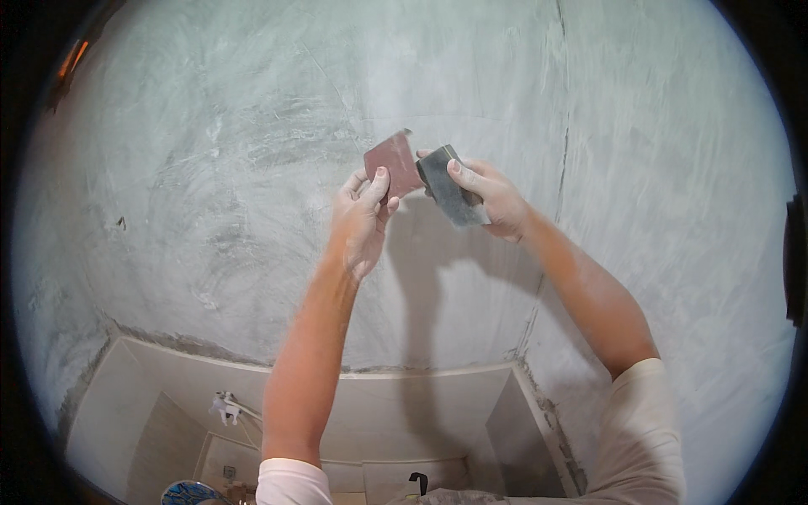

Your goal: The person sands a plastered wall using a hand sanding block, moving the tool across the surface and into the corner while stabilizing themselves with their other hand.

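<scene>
My left hand [360,220] pinches a reddish-brown piece of sandpaper [392,162] between thumb and fingers, its flat face turned toward me. Close beside it, my right hand [505,204] grips a dark grey sanding block [449,183] with the thumb across its face. The block is tilted and its lower end looks pale with dust. Both hands are raised in front of the grey plastered surface [252,194], and whitish dust coats the fingers. The sandpaper's edge comes near the block; whether they touch I cannot tell.
A dark crack [566,143] runs down the plaster on the right. Lower down, light tiles [379,383] meet the plaster along a rough edge. A white wall fitting [225,408] sticks out at lower left, above a blue patterned item [189,493]. A black hooked thing [418,481] shows at the bottom.
</scene>
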### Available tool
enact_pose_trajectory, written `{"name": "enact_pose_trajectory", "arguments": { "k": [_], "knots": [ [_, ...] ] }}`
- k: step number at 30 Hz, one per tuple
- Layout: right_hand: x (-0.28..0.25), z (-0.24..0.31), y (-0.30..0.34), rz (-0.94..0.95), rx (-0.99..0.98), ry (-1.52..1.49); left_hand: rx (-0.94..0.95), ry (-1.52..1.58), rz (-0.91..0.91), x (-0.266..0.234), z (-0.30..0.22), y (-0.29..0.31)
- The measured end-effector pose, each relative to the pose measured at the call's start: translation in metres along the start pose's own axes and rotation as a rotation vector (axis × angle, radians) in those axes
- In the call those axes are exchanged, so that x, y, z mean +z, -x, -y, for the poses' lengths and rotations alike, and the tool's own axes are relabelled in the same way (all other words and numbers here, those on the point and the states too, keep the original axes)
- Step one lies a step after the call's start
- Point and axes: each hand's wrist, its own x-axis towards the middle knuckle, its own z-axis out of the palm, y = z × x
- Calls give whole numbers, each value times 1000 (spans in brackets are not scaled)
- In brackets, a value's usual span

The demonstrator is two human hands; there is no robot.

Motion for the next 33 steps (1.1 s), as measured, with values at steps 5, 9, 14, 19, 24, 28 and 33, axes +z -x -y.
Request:
{"name": "enact_pose_trajectory", "arguments": {
  "k": [5, 9, 14, 19, 24, 28, 33],
  "knots": [
    [9, -21, 2, -15, -186, 375, -158, 198, 25, 29, 6, 27],
    [25, -18, 8, -207, -483, 616, -266, 47, 0, 51, 5, 37],
    [24, 7, 16, -224, -646, 913, -337, 105, 207, 46, 2, 40],
    [31, 27, 27, -68, -544, 699, -269, 100, 376, 50, -6, 41],
    [30, 48, 22, 38, -532, 807, -306, 372, 574, 43, -7, 35],
    [18, 53, 6, 25, -572, 1071, -314, 211, 361, 48, -16, 33],
    [16, 81, -1, 150, -607, 1521, -224, 487, 349, 33, -37, 10]
  ]
}}
